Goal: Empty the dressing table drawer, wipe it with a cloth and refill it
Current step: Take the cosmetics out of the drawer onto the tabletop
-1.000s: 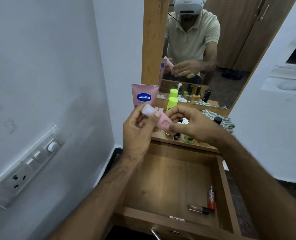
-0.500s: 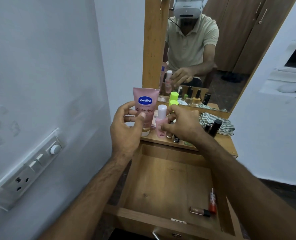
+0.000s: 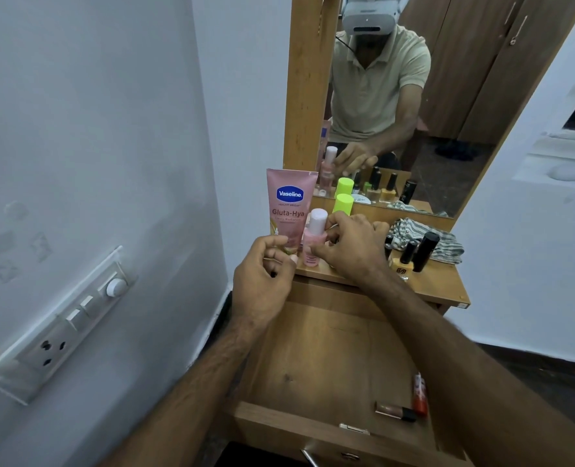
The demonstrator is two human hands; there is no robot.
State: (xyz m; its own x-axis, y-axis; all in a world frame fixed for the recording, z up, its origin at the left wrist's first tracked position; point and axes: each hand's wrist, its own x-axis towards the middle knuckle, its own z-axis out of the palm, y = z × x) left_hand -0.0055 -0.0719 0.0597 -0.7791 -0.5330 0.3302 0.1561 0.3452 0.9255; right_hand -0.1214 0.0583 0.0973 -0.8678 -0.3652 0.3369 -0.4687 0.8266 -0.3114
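Note:
A small pink bottle (image 3: 314, 240) with a white cap stands upright on the dressing table top (image 3: 437, 284), beside a pink Vaseline tube (image 3: 289, 203). My right hand (image 3: 350, 251) has its thumb and fingertips lightly around the bottle. My left hand (image 3: 262, 274) hovers just left of it, loosely curled and holding nothing. Below, the wooden drawer (image 3: 313, 365) is pulled open. In its front right corner lie an orange lip gloss (image 3: 420, 396), a brown lip gloss with a black cap (image 3: 395, 411) and a small metal clip (image 3: 353, 429). A striped cloth (image 3: 427, 237) lies at the back right of the top.
A neon-green capped bottle (image 3: 343, 203), a yellow nail polish bottle (image 3: 404, 261) and a black tube (image 3: 426, 251) crowd the table top. A mirror (image 3: 447, 96) rises behind it. A white wall with a switchboard (image 3: 60, 325) is close on the left.
Both hands held the pink bottle in the air; my right hand has set it upright on the table top. My left hand let go and curled back.

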